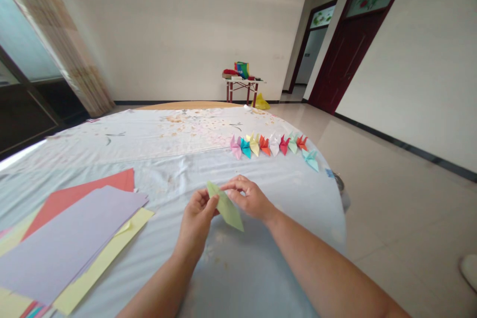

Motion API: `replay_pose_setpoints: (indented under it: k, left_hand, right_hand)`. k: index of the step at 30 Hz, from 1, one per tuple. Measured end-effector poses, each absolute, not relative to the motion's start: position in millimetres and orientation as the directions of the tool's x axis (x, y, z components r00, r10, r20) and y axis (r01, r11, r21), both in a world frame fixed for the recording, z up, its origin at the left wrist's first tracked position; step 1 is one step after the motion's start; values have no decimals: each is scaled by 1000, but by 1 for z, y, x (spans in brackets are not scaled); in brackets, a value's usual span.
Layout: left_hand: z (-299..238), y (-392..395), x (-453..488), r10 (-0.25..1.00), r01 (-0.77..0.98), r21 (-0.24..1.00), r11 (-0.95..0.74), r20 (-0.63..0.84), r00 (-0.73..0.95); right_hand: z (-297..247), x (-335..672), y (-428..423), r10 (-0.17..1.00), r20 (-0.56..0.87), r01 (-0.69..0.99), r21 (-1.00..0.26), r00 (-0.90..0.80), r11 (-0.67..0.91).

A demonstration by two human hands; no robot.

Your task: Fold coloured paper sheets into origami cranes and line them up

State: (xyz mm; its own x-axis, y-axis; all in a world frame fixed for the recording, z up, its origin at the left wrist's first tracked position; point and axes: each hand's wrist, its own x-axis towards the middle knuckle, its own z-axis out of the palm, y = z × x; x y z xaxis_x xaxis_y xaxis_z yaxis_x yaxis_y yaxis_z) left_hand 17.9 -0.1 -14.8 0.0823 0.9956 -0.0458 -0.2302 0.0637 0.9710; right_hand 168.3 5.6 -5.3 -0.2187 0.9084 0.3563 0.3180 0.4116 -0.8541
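A light green sheet of paper [228,211], folded into a pointed diamond-like shape, is held up over the near part of the table. My left hand [199,211] pinches its left edge, thumb in front and fingers curled behind. From the other side, my right hand [249,197] has its index fingertip and thumb at the paper's upper right edge, the other fingers bent. Beyond my hands, several folded paper cranes [264,145] in pink, blue, yellow, orange, white, red and green stand in a row. One light turquoise crane [310,160] sits apart, nearer to me.
Loose coloured paper [74,238] in purple, red and yellow is stacked on the left. A pale patterned tablecloth [156,159] covers the round table, whose edge curves down on the right. A small side table [242,82] holding various items stands by the far wall.
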Motion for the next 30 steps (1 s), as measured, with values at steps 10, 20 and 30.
replay_pose_setpoints:
  k: [10,20,30]
  left_hand:
    - [-25,14,8,996,-53,996,78,-75,53]
    - [-18,7,-2,829,606,580,-545,265,492]
    - [-19,9,-5,824,649,526,-549,213,525]
  right_hand:
    - [-27,168,13,963,56,169,-980,-264,104]
    - [-29,175,12,948,201,613,-725,-249,315]
    - [-12,199,15,771,182,558,-593,-610,581]
